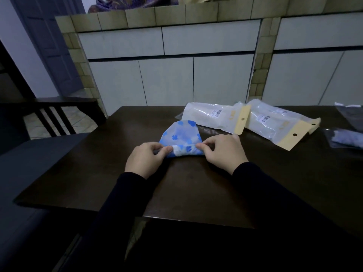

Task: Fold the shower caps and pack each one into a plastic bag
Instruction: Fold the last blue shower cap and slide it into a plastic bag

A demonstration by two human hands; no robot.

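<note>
Two hands | left hand [145, 160], right hand [223, 152] pinch shower cap [179, 134] ends

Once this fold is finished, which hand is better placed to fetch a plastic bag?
Probably the right hand. The plastic bags lie on the table just beyond and to its right, while the left hand pinches the blue flowered shower cap on the far side.

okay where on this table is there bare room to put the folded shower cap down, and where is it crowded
Bare wood lies left of the left hand out to the table's left edge, and in the near strip between the sleeves and the front edge. Crowded: the far right, where the plastic bags overlap behind the right hand, with more packets at the right edge. The shower cap fills the middle.
</note>
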